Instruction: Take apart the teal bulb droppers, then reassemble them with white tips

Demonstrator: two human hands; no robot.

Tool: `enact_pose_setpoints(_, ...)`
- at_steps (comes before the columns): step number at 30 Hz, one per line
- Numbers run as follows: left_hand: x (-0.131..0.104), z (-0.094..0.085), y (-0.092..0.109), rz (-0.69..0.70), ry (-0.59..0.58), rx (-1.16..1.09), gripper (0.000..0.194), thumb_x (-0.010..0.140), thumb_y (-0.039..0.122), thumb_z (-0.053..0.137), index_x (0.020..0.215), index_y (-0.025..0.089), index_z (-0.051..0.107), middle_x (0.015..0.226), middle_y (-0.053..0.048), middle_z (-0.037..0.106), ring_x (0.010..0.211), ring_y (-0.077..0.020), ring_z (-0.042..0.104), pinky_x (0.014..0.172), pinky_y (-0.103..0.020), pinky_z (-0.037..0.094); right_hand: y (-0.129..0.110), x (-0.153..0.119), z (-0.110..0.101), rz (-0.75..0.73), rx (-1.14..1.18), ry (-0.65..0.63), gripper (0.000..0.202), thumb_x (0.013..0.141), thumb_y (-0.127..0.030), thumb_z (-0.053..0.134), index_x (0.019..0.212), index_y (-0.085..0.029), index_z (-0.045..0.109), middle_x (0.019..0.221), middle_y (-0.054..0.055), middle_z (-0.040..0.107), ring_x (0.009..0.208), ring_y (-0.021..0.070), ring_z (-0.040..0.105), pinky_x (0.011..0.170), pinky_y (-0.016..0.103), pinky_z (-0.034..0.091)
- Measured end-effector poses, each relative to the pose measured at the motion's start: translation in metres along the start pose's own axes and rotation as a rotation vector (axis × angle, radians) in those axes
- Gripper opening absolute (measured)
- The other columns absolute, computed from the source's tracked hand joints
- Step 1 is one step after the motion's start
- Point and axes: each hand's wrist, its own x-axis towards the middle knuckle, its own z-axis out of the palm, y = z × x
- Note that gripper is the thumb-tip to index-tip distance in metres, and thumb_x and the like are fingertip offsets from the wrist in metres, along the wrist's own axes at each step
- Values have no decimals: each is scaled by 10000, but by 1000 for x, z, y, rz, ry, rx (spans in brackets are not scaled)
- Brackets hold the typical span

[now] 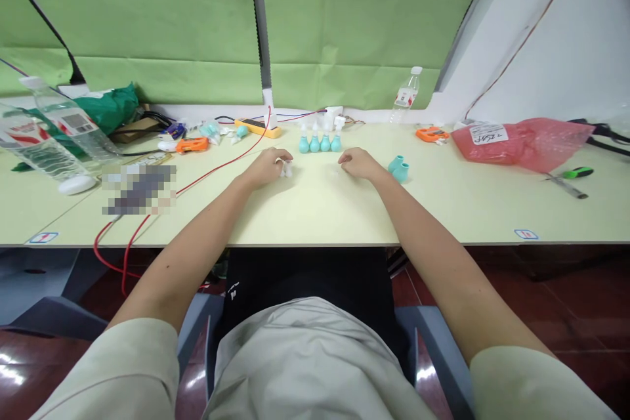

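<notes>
My left hand point(268, 167) is on the table with its fingers curled around small white plastic pieces point(286, 170), which look like spray tops. My right hand point(357, 163) is closed in a pinch, and a faint clear bit shows by its fingertips, too small to name. Between and beyond the hands stands a row of several small round teal bottles point(319, 144) with white or clear tops. The rightmost carries a white spray head point(339, 123). Just right of my right wrist, two teal bottles point(398, 169) without tops sit together.
A yellow multimeter point(258, 128) with red leads lies behind my left hand. Orange cutters point(192, 145) and large water bottles point(73, 121) are at left. Toward the right are another orange tool point(432, 135), a clear bottle point(406, 95), a pink bag point(516, 143) and a green-handled screwdriver point(577, 172).
</notes>
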Motion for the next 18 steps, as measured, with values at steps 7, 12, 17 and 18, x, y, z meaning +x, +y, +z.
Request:
enact_pose_setpoints(7, -2, -1, 5, 7, 20, 9, 289, 881, 272, 570, 1055, 257, 801, 1138, -70, 798, 1159, -284, 688, 1107, -447, 503, -11, -9, 0, -13, -22, -14, 272, 822, -58, 625, 1010, -149, 800, 1119, 122, 798, 1037, 253, 727, 931, 317, 541)
enact_pose_setpoints(12, -2, -1, 7, -5, 16, 16, 288, 933, 381, 589, 1073, 236, 793, 1137, -95, 783, 1110, -289, 685, 1060, -458, 511, -13, -9, 0, -15, -30, -8, 280, 812, -35, 625, 1002, -142, 801, 1142, 130, 795, 1059, 262, 724, 937, 318, 539)
enact_pose_setpoints(17, 3, -2, 13, -17, 182, -62, 239, 937, 395, 615, 1030, 226, 756, 1091, -76, 785, 1072, -252, 706, 1052, -411, 521, -11, -8, 0, -37, -29, 0, 297, 839, -44, 608, 1027, -158, 807, 1077, 100, 797, 967, 231, 722, 880, 301, 548)
enact_pose_setpoints(18, 4, -2, 17, -11, 229, -92, 227, 940, 395, 617, 1018, 224, 744, 1083, -70, 786, 1067, -243, 710, 1048, -398, 525, -10, -8, 0, -58, -27, 0, 283, 849, -51, 611, 1021, -158, 808, 1063, 97, 796, 950, 225, 720, 870, 297, 546)
